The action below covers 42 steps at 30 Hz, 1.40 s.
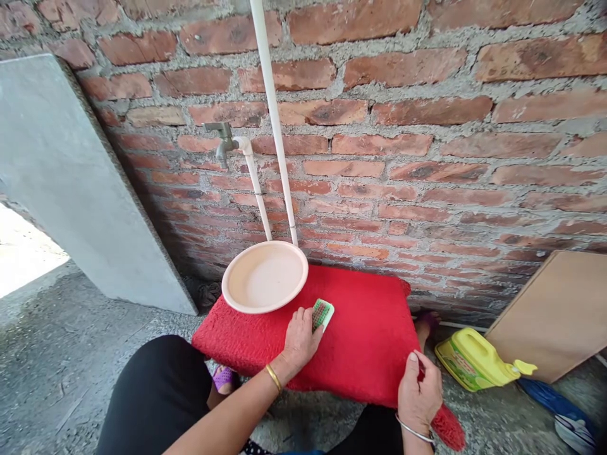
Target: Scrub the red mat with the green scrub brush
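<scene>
A red mat (pixel 365 328) with a fuzzy edge lies spread over a low support, which it hides. My left hand (pixel 301 335), with a gold bangle at the wrist, is closed around a small green and white scrub brush (pixel 323 314) over the middle of the mat. Green bristles show past my fingers. At the mat's right edge, my right hand (pixel 420 385) pinches the red fabric between thumb and fingers; a silver bangle is on that wrist. A pale pink basin (pixel 265 278) rests on the mat's back left corner, apparently holding water.
Behind the basin, a tap (pixel 225 144) on a white pipe stands against the brick wall (pixel 403 151). A grey slab (pixel 85 177) leans at left. On the right floor are a yellow detergent jug (pixel 478 360), a brown board (pixel 554 309) and a blue item (pixel 554 398).
</scene>
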Motion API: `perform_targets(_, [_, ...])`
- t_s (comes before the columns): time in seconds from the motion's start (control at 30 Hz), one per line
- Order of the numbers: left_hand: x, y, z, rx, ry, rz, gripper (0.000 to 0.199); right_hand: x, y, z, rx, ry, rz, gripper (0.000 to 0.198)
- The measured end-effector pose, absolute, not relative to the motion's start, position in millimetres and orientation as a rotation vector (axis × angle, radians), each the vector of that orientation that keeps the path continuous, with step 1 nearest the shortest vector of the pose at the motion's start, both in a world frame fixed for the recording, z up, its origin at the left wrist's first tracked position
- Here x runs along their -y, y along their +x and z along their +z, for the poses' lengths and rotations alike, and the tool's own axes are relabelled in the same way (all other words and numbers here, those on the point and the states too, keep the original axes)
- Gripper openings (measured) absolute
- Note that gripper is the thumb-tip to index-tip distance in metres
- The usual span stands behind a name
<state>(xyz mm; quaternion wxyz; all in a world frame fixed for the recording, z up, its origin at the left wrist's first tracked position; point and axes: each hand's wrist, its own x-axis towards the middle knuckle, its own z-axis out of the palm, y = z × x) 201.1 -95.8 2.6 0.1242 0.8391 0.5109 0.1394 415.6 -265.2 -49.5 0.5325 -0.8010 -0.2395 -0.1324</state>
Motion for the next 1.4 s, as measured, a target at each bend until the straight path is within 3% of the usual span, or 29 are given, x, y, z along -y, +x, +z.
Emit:
perform_targets(0.33, [182,250,8,-0.847,2.335,0.091,0.056,267,422,-51,0.579,-1.934,-0.283,0.074])
perform_targets(0.53, [136,222,31,-0.976,2.353,0.188,0.05,266,427,-56,0.608,-1.937,-0.288,0.073])
perform_targets(0.7, [91,190,42,-0.773,2.606,0.131,0.038,266,431,-61,0.624,-1.969,-0.247,0.078])
perform_targets(0.97, [68,131,29,-0.808,2.584,0.251,0.043,265,442,-62,0.697,-2.036,-0.246,0.085])
perform_targets(1.1, [60,98,13,-0.864,2.575,0.113,0.074,259,428,-52,0.858,-2.067,-0.346,0.081])
perform_targets(1.17, [56,87,6,-0.835,2.587,0.037,0.093,251,405,-41,1.044,-2.084,-0.351,0.069])
perform_targets(1.27, [54,80,-2,-0.765,2.617,-0.008,0.105,231,360,-21,1.351,-2.153,-0.212,0.045])
perform_targets(1.4, [53,78,-10,-0.718,2.638,-0.022,0.114,200,319,2,1.585,-2.281,0.056,0.056])
